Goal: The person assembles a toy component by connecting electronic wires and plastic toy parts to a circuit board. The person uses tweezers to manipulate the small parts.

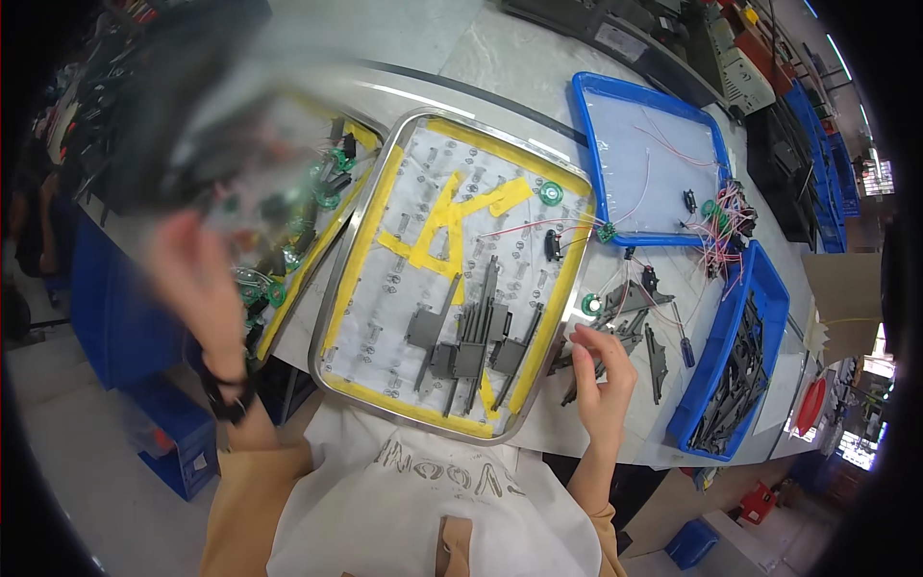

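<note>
Grey parts: a loose heap of flat dark-grey metal pieces lies on the worktop just right of the steel tray, touching the right hand.
Right hand: the right hand comes up from the lower edge, wrist bent, palm down; its fingers are loosely curled and rest on the grey pieces, and I cannot tell whether they pinch one.
Left hand: the left hand is raised left of the steel tray, blurred by motion; a dark band sits at the wrist. It appears to grip a smeared dark-and-clear sheet held above the worktop, though the fingers are too blurred to read.
Steel tray: rectangular, rim taped yellow, with a yellow tape mark across its middle and several grey brackets in its lower half.
Edges: the steel tray's near rim reaches the worktop's front edge, close above the person's white apron.
Open room: bare worktop shows only in a narrow strip right of the steel tray, around the right hand.
Left of tray: a second yellow-taped tray with green and black small parts, partly covered by the blurred sheet.
Right of tray: a green ring, red and white wires, a screwdriver, then a deep blue bin full of grey strips.
Beyond tray: a shallow blue tray with a few wires.
</note>
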Demonstrator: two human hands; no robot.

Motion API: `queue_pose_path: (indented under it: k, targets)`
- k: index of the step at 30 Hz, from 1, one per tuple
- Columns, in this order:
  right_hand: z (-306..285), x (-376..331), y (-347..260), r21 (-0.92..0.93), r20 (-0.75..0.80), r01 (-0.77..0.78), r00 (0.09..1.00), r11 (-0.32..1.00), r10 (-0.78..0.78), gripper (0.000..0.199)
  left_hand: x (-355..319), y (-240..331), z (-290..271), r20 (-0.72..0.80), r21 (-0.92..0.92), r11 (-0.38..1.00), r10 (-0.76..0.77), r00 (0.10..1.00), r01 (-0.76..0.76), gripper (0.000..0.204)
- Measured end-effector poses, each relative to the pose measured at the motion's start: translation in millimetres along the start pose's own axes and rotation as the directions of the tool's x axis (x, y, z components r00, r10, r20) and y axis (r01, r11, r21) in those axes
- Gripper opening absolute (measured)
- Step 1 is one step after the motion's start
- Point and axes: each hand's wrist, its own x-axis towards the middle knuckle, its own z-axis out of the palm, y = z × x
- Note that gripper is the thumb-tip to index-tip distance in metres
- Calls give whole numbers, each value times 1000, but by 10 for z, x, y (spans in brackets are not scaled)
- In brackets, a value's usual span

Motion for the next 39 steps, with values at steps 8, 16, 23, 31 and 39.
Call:
queue_pose_path:
  k: [8, 16, 23, 31, 39]
  targets:
    - [-63, 542, -79, -226, -226, 108, 961, 968, -160, 42, -1111, 717, 459, 809, 115, 983, -10, 588, -141, 31]
    - [109, 916, 247, -489, -276, 265, 857, 831, -436, 28, -1126, 727, 411, 799, 17, 993, 55, 598, -114, 39]
    - [-154, 511, -277, -273, -337, 561, 706, 782, -624, 38, -1033, 754, 292, 904, 11, 998, 15, 428, -56, 48]
    - [-221, 266, -430, 413, -189, 162, 978, 896, -89, 23, -834, 515, 276, 946, -49, 986, -5, 325, 158, 33]
    - [-145, 243, -542, 620, -9, -14, 1000, 785, 25, 16, -637, 758, 118, 971, -232, -134, 33, 238, 963, 35]
